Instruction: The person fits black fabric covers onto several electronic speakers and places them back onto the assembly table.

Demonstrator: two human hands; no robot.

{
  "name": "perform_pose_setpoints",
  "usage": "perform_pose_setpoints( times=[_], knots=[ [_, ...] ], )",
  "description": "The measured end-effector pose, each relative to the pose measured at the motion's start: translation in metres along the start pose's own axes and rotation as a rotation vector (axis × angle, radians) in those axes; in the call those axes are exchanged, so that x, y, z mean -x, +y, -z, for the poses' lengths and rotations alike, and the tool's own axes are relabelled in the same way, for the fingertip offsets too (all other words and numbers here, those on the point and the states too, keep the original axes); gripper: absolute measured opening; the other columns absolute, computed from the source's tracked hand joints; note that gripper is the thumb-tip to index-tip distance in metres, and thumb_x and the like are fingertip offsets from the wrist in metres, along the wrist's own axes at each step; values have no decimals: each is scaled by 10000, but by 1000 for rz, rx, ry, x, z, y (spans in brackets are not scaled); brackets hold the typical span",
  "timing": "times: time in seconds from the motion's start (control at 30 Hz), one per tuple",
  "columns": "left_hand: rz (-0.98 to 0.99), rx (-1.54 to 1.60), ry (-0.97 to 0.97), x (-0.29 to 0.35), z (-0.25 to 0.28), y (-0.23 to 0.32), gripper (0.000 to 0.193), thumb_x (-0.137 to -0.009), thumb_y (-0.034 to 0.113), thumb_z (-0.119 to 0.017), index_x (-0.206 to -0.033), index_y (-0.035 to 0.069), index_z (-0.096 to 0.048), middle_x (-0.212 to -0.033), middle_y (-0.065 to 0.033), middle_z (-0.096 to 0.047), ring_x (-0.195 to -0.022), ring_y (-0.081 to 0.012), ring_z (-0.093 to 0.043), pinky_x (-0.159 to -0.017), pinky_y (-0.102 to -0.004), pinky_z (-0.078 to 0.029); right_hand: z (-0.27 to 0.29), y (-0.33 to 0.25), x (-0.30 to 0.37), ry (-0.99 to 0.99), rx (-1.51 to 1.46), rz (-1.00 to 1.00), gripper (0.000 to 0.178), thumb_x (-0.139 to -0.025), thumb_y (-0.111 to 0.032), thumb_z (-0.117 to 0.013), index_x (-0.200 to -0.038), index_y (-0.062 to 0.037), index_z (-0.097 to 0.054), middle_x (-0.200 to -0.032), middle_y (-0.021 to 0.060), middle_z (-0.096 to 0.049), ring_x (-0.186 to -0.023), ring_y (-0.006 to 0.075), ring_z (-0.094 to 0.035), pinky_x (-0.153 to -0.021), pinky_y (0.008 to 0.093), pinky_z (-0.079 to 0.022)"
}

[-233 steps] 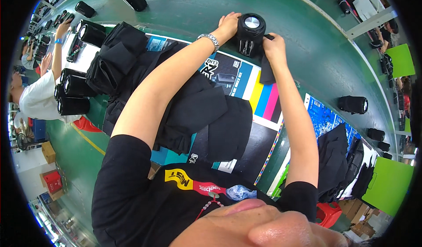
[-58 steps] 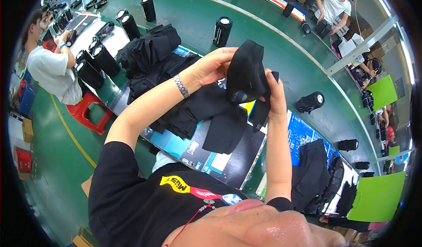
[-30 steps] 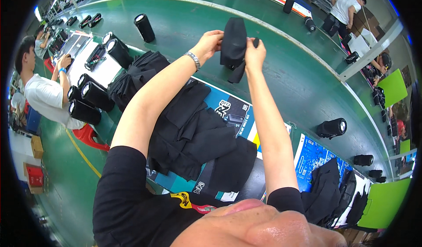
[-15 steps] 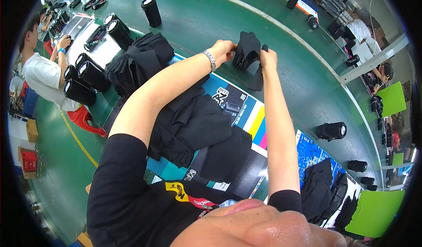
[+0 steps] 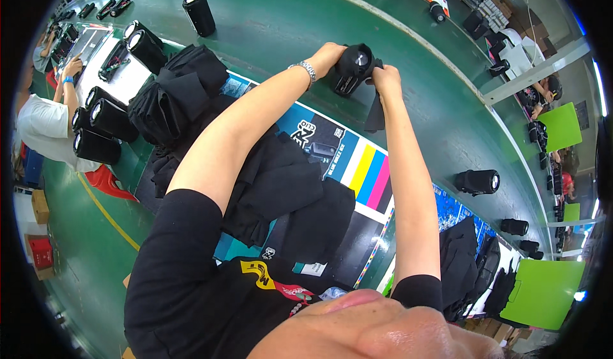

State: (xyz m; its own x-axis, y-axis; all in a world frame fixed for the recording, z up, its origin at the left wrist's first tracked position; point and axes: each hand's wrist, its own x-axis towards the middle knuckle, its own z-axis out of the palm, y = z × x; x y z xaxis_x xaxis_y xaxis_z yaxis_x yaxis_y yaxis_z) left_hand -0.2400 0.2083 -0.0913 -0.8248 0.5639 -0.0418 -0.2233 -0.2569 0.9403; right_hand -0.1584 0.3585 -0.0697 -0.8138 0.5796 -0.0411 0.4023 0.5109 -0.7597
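Note:
Over the far side of the table stands a black cylindrical speaker [image 5: 347, 84], with a black cloth pouch [image 5: 375, 113] about it. My left hand [image 5: 328, 57] is closed at the left of the speaker's upper end, pinching the cloth there. On the other side my right hand [image 5: 387, 80] grips the cloth, and a length of it hangs below the fingers. The speaker's round top faces up between both hands and catches the light. How far the cloth covers the speaker is hard to make out. A pile of flat black cloth pouches [image 5: 281, 180] lies beneath my left forearm.
Several black speakers [image 5: 112, 119] stand at the left, beside another person [image 5: 48, 119] in a white shirt. One speaker [image 5: 198, 14] stands farther back; another [image 5: 477, 181] lies at the right. More black cloth [image 5: 458, 257] lies right of my right arm, near a green chair back [image 5: 543, 292].
The cloth that stood up loosely above the speaker has come down, and the round top now shows. My left hand has moved slightly up and nearer to it. The view has shifted a little.

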Motion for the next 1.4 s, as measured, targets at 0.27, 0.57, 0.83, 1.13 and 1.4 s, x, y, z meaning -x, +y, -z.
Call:
perform_pose_setpoints(
  times=[0.27,0.57,0.83,1.13,1.4],
  knots=[
    [-506,-1230,148,-48,50,-80,254,-928,341,-495,-1091,242,-663,-1326,26,-532,-1348,-254,-338,-1087,-596,-138,-20,9,16,67,-27,24,241,-688,-156,-555,-789,19,-688,-758,213,-674,-829,346,-670,-785,400,-490],
    [-562,-1282,154,-34,30,-83,298,-921,286,-512,-976,81,-722,-1374,-38,-498,-1349,-269,-337,-1119,-535,-129,-18,36,18,89,144,-10,295,-727,-206,-579,-927,-19,-690,-950,238,-669,-965,385,-632,-841,430,-480],
    [-641,-1371,164,-25,23,-81,280,-924,270,-505,-975,102,-723,-1387,-37,-481,-1348,-257,-337,-1110,-548,-134,-8,36,22,91,241,35,321,-755,-258,-606,-985,-51,-692,-1022,214,-665,-1009,374,-621,-860,433,-484],
    [-504,-1582,156,-19,11,-92,232,-820,212,-565,-1024,203,-677,-1414,7,-436,-1365,-195,-290,-1090,-568,-106,7,35,34,62,280,-67,348,-759,-236,-619,-1063,-77,-678,-1100,197,-647,-1070,350,-603,-910,424,-475],
    [-712,-606,83,-46,52,-100,231,-858,233,-527,-1023,186,-680,-1396,28,-458,-1353,-161,-312,-1084,-568,-83,11,6,44,41,201,-36,336,-761,-198,-601,-1063,-73,-678,-1107,188,-647,-1074,346,-603,-917,414,-474]
  ],
)
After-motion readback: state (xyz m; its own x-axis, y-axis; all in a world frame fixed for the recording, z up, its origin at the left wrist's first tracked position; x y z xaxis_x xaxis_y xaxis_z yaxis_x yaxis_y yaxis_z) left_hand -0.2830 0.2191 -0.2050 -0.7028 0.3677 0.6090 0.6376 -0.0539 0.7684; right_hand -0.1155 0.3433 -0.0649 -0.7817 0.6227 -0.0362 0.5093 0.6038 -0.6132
